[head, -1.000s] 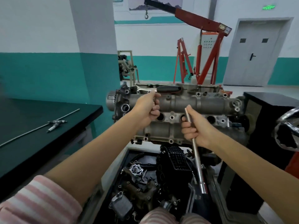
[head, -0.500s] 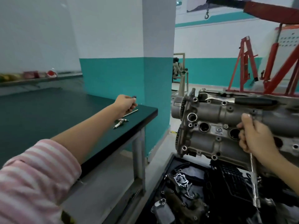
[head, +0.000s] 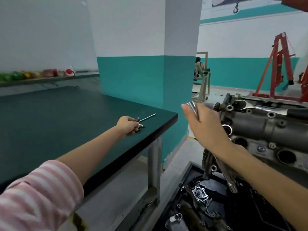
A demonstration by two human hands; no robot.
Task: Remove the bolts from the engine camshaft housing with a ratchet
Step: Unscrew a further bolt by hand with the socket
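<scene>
Left hand: the left hand [head: 127, 125] reaches out over the dark green workbench [head: 70, 127] near its right corner, fingers curled down around a small dark part at the junction of the T-handle tool [head: 144, 118] lying there; what exactly it pinches is too small to tell.
Right hand: the right hand [head: 204, 126] is raised in front of the engine's left end, back of the hand toward the camera, fingers wrapped around a long silver bar [head: 193, 105].
Bar: its bright upper end sticks out above the fingers, and its lower end [head: 231, 184] shows below the forearm, slanting down toward the parts tray.
Hands together or apart: well apart, one at the bench, one at the engine.
Camshaft housing: the grey camshaft housing [head: 266, 129] sits at the right of the view, with round bores and small bolt holes along its face.
Ratchet: a chrome ratchet [head: 253, 106] with a black grip lies across the top of the housing, touched by neither hand.
Below the engine: a black tray [head: 183, 184] holds loose engine parts, among them a pale gasket-like piece [head: 200, 195].
Background: a teal and white pillar [head: 150, 80], a red engine hoist [head: 281, 64] and a shelf with blurred coloured objects [head: 33, 75].
Sleeve: a pink striped sleeve [head: 33, 197] covers the left upper arm.
</scene>
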